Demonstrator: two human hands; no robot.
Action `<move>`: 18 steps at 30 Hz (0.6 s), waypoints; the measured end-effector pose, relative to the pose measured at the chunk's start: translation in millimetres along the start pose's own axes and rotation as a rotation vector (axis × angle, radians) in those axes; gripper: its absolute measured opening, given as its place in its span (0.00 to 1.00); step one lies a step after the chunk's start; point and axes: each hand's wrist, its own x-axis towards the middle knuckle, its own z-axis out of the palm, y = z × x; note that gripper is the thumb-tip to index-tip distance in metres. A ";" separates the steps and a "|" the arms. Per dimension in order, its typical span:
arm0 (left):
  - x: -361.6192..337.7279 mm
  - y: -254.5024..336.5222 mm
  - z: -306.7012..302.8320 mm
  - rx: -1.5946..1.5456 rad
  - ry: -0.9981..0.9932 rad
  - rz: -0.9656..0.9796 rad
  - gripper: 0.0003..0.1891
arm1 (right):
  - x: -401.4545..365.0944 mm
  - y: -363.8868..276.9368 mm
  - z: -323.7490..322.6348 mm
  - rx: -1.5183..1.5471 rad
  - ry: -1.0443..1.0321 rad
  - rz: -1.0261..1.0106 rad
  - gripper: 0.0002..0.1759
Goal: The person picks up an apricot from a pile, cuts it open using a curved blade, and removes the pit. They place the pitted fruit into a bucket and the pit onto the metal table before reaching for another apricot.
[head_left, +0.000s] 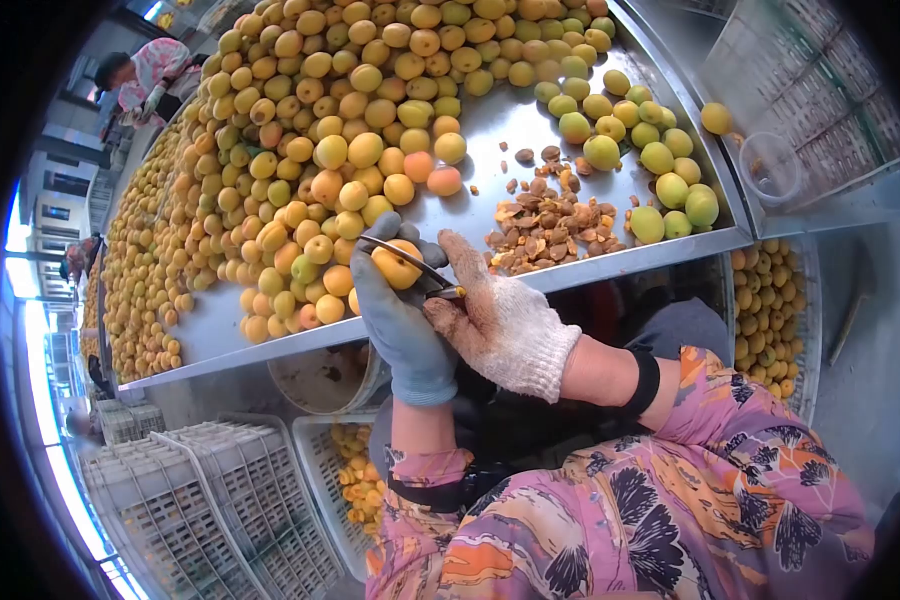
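My left hand [402, 325], in a blue-grey glove, is closed around a yellow-orange apricot [397, 264] over the table's front edge. My right hand [502, 318] wears a white knitted glove stained brown at the fingers. It grips a small knife [432, 272] with a thin, dark, curved blade, which lies across the apricot; how deep it cuts cannot be made out. A bit of yellow shows at the knife near my fingers. Just beyond my hands, a big heap of apricots [365, 150] covers the metal table [490, 125]. Brown apricot pits [555, 228] lie piled right of my hands.
Greener apricots [657, 157] sit by the table's raised right rim [685, 90]. Below are a crate of halved apricots [358, 470], a bucket [320, 382], stacked crates [210, 490] and a crate of whole apricots [767, 320]. Another person [155, 75] is at the far left.
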 end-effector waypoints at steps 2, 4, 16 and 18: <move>-1.0 0.3 -4.5 0.059 -0.040 0.035 0.28 | -2.0 -3.6 2.9 0.023 -0.009 0.010 0.36; -1.8 -0.1 -5.2 0.058 -0.042 0.038 0.28 | -2.8 0.9 7.9 0.026 0.007 -0.016 0.36; 7.3 -9.0 -13.6 0.222 -0.186 0.196 0.25 | 10.8 0.0 -11.7 -0.054 0.025 -0.104 0.33; 8.1 -11.7 -16.5 0.001 -0.133 0.049 0.29 | 6.0 -2.8 -10.1 -0.083 0.000 -0.077 0.33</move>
